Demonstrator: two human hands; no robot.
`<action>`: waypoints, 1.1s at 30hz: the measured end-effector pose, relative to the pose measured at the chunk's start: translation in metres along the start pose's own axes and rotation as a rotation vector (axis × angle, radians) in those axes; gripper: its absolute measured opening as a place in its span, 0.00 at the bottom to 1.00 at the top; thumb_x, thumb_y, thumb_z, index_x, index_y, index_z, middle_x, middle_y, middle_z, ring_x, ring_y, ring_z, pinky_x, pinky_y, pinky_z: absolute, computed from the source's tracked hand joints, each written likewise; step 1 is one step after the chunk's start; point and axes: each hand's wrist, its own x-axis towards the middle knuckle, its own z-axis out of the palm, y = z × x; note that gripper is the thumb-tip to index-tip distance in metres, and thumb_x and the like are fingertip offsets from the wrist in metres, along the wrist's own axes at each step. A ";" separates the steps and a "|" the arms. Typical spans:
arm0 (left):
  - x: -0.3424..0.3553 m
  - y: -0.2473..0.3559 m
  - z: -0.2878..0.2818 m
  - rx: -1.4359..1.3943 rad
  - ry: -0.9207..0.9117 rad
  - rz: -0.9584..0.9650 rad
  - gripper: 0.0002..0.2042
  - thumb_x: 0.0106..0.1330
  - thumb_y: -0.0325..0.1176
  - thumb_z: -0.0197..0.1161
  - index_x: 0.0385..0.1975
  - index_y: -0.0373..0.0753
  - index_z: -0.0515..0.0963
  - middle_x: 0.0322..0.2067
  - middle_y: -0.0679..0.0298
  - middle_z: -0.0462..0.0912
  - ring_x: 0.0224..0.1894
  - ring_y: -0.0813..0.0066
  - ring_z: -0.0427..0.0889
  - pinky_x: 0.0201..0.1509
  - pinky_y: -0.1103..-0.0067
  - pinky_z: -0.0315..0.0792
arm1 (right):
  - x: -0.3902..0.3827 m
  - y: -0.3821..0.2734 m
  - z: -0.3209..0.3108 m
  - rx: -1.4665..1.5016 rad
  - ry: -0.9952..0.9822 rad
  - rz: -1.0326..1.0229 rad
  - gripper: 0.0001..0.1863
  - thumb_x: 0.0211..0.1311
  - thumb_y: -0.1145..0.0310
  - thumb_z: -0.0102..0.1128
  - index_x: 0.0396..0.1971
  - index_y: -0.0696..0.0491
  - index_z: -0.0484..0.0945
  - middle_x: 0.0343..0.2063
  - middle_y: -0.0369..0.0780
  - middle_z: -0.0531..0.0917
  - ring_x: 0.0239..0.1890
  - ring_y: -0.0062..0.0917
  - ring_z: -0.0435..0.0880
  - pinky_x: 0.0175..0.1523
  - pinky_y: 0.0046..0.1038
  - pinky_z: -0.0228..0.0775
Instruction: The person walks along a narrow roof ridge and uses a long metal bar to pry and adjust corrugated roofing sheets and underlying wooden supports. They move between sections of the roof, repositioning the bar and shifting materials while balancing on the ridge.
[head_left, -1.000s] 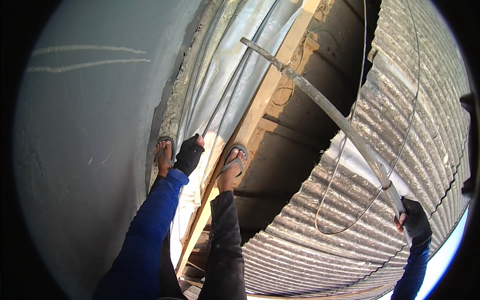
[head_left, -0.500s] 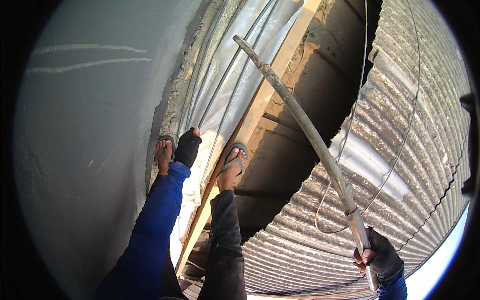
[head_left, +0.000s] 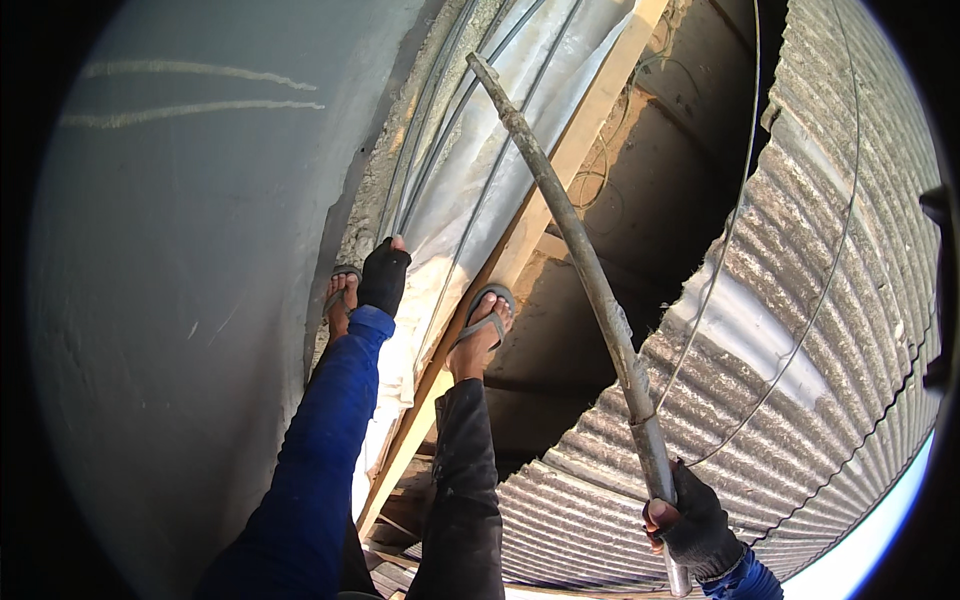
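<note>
Down and inward swings my right hand (head_left: 690,525), gloved in black fingerless knit, nearer my legs than a second ago, and the long, grey-brown, weathered pole (head_left: 583,252) comes across with it. That hand is wrapped firmly round the pole's smoother, thicker grey lower section, bare fingertips showing, with the butt end poking out just below the grip. From there the pole slants up and away to the left, its narrow tip standing beyond my left hand (head_left: 385,275) and a little to its right, above the creased silver-white sheeting (head_left: 580,75); whether it touches anything there, I can't tell.

Left hand, same black fingerless glove, stays low beside my left foot (head_left: 343,290). Dark, slender cables (head_left: 425,170) run straight down to its thumb, but the fingers are tucked out of sight, so I can't tell whether they're closed on one.

Just left of that hand rises the smooth, dark grey wall (head_left: 180,300). To its right runs a pale, squared wooden beam (head_left: 608,92), my right foot (head_left: 485,325) planted on it in a grey flip-flop. Between the beam and my right hand gapes a shadowed opening, and behind that hand spreads rough, grey-brown corrugated roofing (head_left: 800,230), a thin, pale wire (head_left: 815,315) curving down over it towards my right glove.
</note>
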 end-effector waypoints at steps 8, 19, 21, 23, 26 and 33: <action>0.004 -0.017 0.003 -0.041 -0.105 0.017 0.19 0.73 0.44 0.52 0.23 0.35 0.70 0.18 0.59 0.66 0.24 0.69 0.63 0.32 0.72 0.63 | -0.002 -0.028 -0.055 -0.109 0.003 0.044 0.29 0.56 0.75 0.66 0.58 0.59 0.67 0.21 0.35 0.77 0.18 0.17 0.76 0.23 0.23 0.69; 0.005 -0.017 -0.005 -0.066 -0.144 0.027 0.18 0.73 0.42 0.52 0.24 0.36 0.69 0.18 0.63 0.63 0.25 0.74 0.60 0.30 0.74 0.61 | -0.011 -0.033 -0.087 -0.212 -0.102 0.276 0.35 0.53 0.76 0.69 0.61 0.62 0.63 0.20 0.34 0.76 0.17 0.15 0.73 0.22 0.21 0.66; 0.004 -0.017 -0.003 -0.114 -0.144 0.046 0.18 0.72 0.42 0.53 0.24 0.36 0.69 0.18 0.63 0.63 0.25 0.74 0.60 0.30 0.74 0.61 | -0.009 -0.024 -0.090 -0.279 -0.116 0.273 0.34 0.54 0.75 0.68 0.60 0.62 0.64 0.20 0.33 0.76 0.17 0.15 0.73 0.22 0.21 0.65; 0.003 -0.017 -0.001 -0.093 -0.148 0.053 0.17 0.72 0.42 0.53 0.24 0.36 0.69 0.18 0.63 0.63 0.25 0.74 0.60 0.30 0.73 0.62 | -0.005 -0.014 -0.091 -0.361 -0.156 0.258 0.32 0.56 0.71 0.67 0.60 0.61 0.64 0.19 0.33 0.76 0.17 0.15 0.73 0.23 0.21 0.66; 0.003 -0.016 0.000 -0.062 -0.149 0.047 0.17 0.72 0.42 0.53 0.24 0.36 0.69 0.18 0.63 0.64 0.25 0.73 0.60 0.30 0.73 0.62 | 0.000 0.005 -0.083 -0.322 -0.163 0.230 0.32 0.56 0.69 0.68 0.59 0.60 0.65 0.19 0.33 0.76 0.17 0.15 0.74 0.23 0.22 0.67; 0.004 -0.017 -0.001 -0.124 -0.153 0.024 0.17 0.71 0.42 0.54 0.25 0.36 0.69 0.18 0.62 0.65 0.25 0.74 0.61 0.31 0.73 0.63 | 0.008 0.069 -0.026 -0.323 -0.201 0.219 0.34 0.56 0.61 0.70 0.59 0.56 0.66 0.25 0.36 0.79 0.26 0.21 0.79 0.33 0.26 0.71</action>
